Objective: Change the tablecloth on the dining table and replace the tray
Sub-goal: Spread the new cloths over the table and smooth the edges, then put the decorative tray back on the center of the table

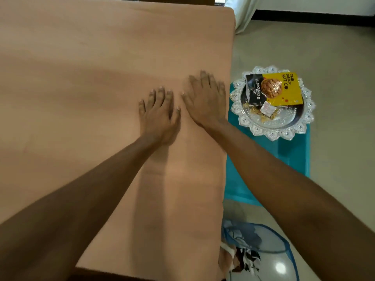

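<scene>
A plain peach tablecloth (91, 78) covers the dining table from the near edge to the far edge. My left hand (159, 116) lies flat on the cloth, fingers straight and spread. My right hand (206, 100) presses flat on it just beside, close to the table's right edge, slightly blurred. Off the table to the right, a round silver tray (241, 116) with a scalloped rim sits on a teal stool (292, 155). In the tray lie a yellow-and-black almond packet (280, 88), a small sachet and loose nuts.
A blue mesh laundry basket (263, 248) with crumpled patterned cloth inside stands on the tiled floor at the lower right. A pale curtain (241, 13) hangs beyond the table's far right corner. The cloth drapes down the table's right side.
</scene>
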Available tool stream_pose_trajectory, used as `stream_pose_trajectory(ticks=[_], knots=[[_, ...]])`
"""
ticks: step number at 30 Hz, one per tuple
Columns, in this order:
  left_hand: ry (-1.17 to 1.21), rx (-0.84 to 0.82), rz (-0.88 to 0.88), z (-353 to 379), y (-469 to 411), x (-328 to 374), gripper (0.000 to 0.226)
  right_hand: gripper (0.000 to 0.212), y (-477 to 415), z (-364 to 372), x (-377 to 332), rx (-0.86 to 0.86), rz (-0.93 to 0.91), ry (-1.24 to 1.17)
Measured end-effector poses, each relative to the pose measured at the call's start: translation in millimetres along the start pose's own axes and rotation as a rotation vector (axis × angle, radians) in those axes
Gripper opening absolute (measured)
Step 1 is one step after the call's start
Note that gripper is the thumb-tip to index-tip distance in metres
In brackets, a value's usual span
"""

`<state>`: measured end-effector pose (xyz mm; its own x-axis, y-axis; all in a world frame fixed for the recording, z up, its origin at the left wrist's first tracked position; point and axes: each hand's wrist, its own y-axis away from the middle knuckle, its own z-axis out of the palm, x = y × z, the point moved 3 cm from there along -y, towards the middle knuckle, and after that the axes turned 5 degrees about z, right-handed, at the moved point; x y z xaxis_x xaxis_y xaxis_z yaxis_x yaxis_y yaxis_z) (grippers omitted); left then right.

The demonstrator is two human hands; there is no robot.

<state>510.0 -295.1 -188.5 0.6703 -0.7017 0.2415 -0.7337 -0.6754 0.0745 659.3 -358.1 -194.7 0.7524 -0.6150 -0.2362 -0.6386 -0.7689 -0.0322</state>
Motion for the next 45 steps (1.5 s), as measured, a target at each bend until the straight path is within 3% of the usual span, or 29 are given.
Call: stream_pose_trajectory(ticks=[15, 23, 27, 29, 33, 39, 45], knots=[[-0.007, -0.083, 0.17, 24.9, 305.3, 10.0, 0.061, 0.061, 303.8, -2.6, -23.5, -0.066, 0.065, 0.005], [0.011, -0.066, 0.249, 25.1, 397.7, 5.5, 0.056, 0.06, 433.9, 1.3, -29.7, -0.041, 0.017, -0.018], [0.176, 0.052, 0.198, 5.1, 394.8, 9.4, 0.032, 0.064, 466.7, -2.2, -29.6, -0.065, 0.008, -0.117], [0.22, 0.076, 0.14, -2.2, 387.5, 11.9, 0.024, 0.055, 470.5, -10.6, -27.0, -0.053, -0.001, -0.174], [0.284, 0.082, 0.058, -8.4, 374.2, 19.6, 0.024, 0.028, 460.2, -43.2, -14.2, -0.08, -0.001, -0.277], [0.41, 0.058, -0.093, -8.5, 348.7, 44.5, 0.018, 0.024, 440.2, -71.8, 33.0, -0.266, 0.059, -0.428], [0.444, -0.011, -0.065, -12.4, 300.6, 98.9, 0.019, 0.022, 401.8, -99.0, 128.7, -0.315, 0.119, -0.37]])
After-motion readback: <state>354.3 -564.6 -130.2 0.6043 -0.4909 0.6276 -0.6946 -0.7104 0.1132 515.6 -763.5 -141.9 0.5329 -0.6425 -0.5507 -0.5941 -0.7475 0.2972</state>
